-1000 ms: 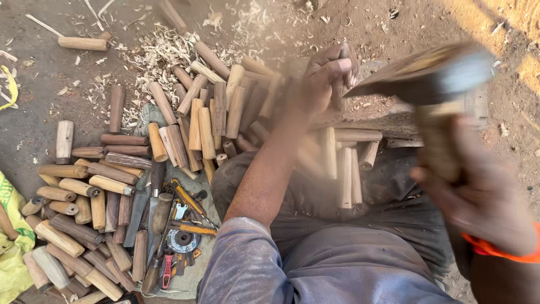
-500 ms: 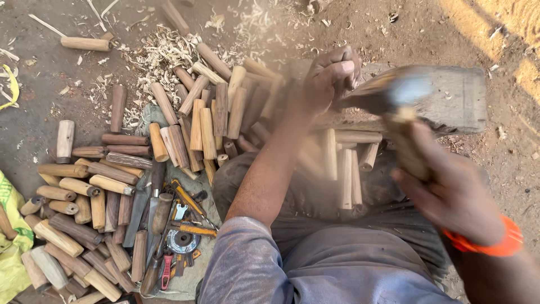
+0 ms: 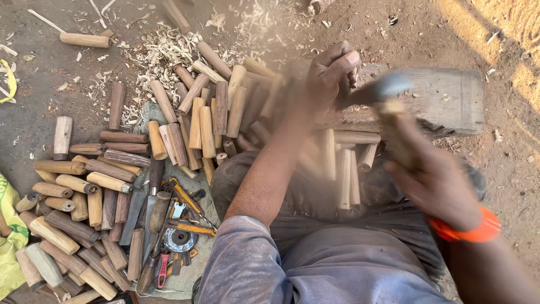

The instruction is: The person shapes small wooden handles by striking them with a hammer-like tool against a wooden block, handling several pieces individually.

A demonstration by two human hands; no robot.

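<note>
My left hand point(image 3: 332, 70) is closed around a short wooden piece that it holds on a grey wooden block point(image 3: 450, 98); the piece is mostly hidden by the fingers. My right hand point(image 3: 439, 183), with an orange wristband point(image 3: 464, 231), grips the wooden handle of a hatchet-like tool point(image 3: 385, 93). The tool's blurred metal head is right beside my left hand's fingers, over the block's left end.
Many cut wooden pegs point(image 3: 208, 118) lie in heaps on the dirt ground ahead and to the left. Hand tools point(image 3: 174, 225) lie on a cloth at lower left. Wood shavings point(image 3: 163, 50), a lone peg point(image 3: 84, 39) and a yellow bag point(image 3: 8, 236) are around.
My right hand has swung the tool down and left, from high at the right to the block beside my left hand. My left hand has stayed on the piece.
</note>
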